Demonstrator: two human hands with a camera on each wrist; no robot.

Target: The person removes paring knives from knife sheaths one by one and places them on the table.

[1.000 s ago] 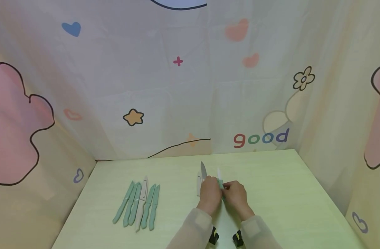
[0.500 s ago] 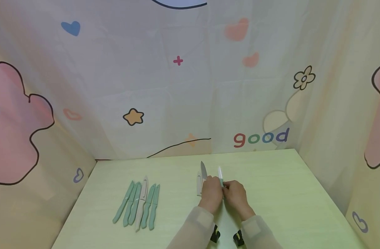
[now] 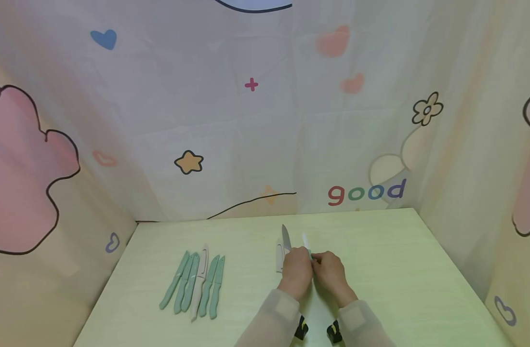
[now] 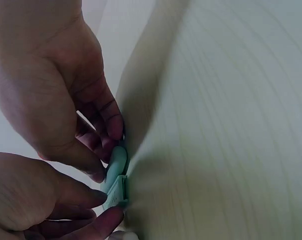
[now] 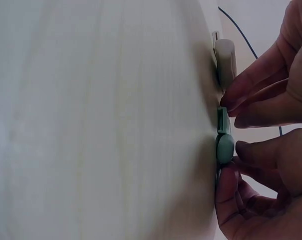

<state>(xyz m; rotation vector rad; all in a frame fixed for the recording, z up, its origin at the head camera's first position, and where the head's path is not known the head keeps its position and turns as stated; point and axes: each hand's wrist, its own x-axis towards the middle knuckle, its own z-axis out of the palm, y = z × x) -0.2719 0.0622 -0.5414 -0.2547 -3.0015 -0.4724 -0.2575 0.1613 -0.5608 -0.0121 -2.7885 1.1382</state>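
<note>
With thumb and finger, my left hand (image 3: 296, 273) pinches a green knife sheath (image 5: 222, 120), whose open slot shows in the right wrist view. Right beside the sheath lies the handle of a small green-handled knife (image 5: 225, 149). My right hand (image 3: 330, 273) pinches that handle near the table, and a narrow, bright blade (image 3: 305, 240) points away past the fingers in the head view. Left of it lies a beige-handled knife (image 5: 224, 62) with a bare grey blade (image 3: 286, 236), partly hidden behind my left hand. Its white sheath (image 3: 280, 255) lies alongside.
On the left of the pale table (image 3: 399, 274) lie several green sheathed knives (image 3: 189, 284) in a row, with one beige sheathed knife (image 3: 198, 289) among them. A printed curtain (image 3: 230, 111) encloses the table at the back and sides.
The head view has shifted slightly. My left hand has edged right towards the right hand, and less of the green between them shows than a second ago. The row of knives is unchanged.
</note>
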